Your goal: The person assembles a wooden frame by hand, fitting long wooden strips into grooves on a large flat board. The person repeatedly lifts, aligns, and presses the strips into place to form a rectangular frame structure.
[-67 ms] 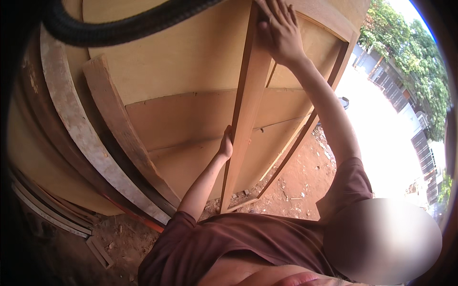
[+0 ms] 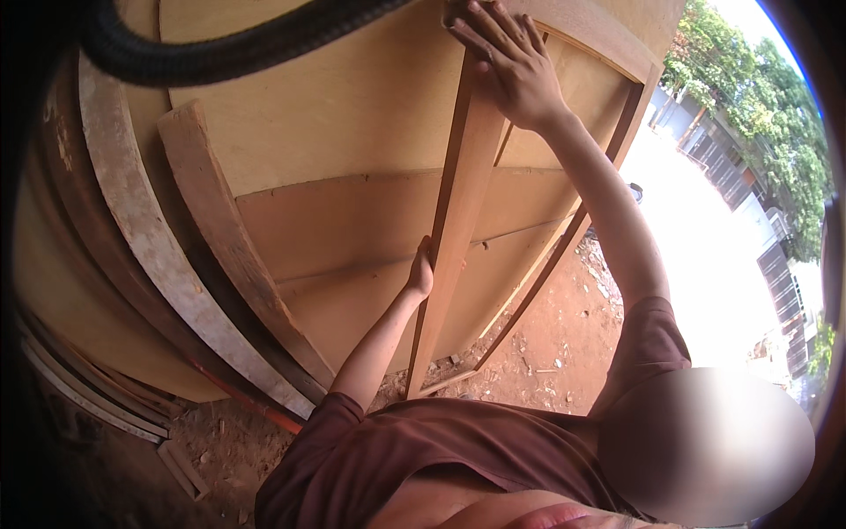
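Observation:
A wooden frame (image 2: 465, 212) stands upright before me, its near upright running from the ground to the top of the view. My left hand (image 2: 421, 270) is closed around this upright at about mid-height, its fingertips partly hidden behind the wood. Higher up, my right hand (image 2: 520, 75) lies over the frame's top corner with its fingers stretched out. A dark brown patch or piece shows under those fingers; I cannot make out what it is.
Large plywood sheets (image 2: 308, 115) stand behind the frame. Several boards, among them a whitish plank (image 2: 145, 207) and a brown plank (image 2: 216, 194), lean at the left. A black ribbed hose (image 2: 238, 57) crosses the upper left. Debris litters the dirt ground (image 2: 546, 339).
My right hand has slid slightly down toward me, bringing its fingertips into view. The left hand keeps its grip on the upright.

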{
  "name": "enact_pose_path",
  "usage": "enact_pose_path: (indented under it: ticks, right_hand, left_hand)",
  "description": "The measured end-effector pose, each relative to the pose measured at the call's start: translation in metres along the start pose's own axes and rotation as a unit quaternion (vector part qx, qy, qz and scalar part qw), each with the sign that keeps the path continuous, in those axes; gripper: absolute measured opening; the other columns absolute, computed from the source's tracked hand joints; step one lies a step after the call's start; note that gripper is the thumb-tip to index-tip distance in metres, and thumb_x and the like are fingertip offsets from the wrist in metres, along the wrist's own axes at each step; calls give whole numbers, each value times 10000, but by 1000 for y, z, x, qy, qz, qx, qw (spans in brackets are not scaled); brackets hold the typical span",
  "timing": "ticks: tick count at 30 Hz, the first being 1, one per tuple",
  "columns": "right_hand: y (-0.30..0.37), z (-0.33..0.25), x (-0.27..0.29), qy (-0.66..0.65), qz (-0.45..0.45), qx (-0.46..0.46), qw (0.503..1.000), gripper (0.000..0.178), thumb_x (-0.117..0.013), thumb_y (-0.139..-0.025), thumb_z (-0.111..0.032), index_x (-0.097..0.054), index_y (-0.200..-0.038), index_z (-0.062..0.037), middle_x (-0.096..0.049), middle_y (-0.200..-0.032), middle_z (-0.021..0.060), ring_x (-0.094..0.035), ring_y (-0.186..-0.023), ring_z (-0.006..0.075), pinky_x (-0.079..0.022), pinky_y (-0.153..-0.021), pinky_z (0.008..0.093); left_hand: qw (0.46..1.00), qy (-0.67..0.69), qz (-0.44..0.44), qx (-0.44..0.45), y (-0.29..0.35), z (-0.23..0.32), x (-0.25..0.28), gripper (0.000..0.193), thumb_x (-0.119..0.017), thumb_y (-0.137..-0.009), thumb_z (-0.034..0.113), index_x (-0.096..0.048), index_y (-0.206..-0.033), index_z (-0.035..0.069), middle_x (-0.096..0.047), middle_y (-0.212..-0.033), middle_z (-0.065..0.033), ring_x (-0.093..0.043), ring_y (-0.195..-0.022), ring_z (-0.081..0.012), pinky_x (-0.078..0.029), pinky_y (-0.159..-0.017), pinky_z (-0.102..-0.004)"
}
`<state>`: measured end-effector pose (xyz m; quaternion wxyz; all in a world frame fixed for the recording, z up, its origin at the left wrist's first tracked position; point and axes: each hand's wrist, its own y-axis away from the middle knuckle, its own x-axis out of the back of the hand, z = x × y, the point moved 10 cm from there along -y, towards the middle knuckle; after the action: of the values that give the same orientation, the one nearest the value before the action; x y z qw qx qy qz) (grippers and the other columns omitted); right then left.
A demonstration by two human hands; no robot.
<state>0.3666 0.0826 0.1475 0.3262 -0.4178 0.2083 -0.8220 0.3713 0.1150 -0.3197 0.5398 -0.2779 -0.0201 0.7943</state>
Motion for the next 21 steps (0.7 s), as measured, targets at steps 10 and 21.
enact_pose_path:
  ticks: [10, 21]
  right_hand:
    - [-20, 20, 31, -8, 63, -22, 998, 563, -353, -1083, -335, -369, -1610, -138, -254, -1701, 158, -189, -1572, 415, -119, -1255, 599]
    - [34, -98, 86, 26, -11, 242, 970, 330, -707, -935, -232, -716, -1253, -146, -670, -1340, 28, -571, -1342, 225, -401, -1189, 459]
  left_hand:
    - [998, 34, 39, 23, 2, -16, 7, 782, -90, -1094, 583, -658, -1024, 50, -700, -859, -95, -661, -837, -210, -530, -828, -392]
    - [975, 22, -107, 194, 52, 2, -49, 1004, -89, -980, 820, -528, -1494, 78, -674, -1284, -96, -616, -1143, -169, -478, -985, -356]
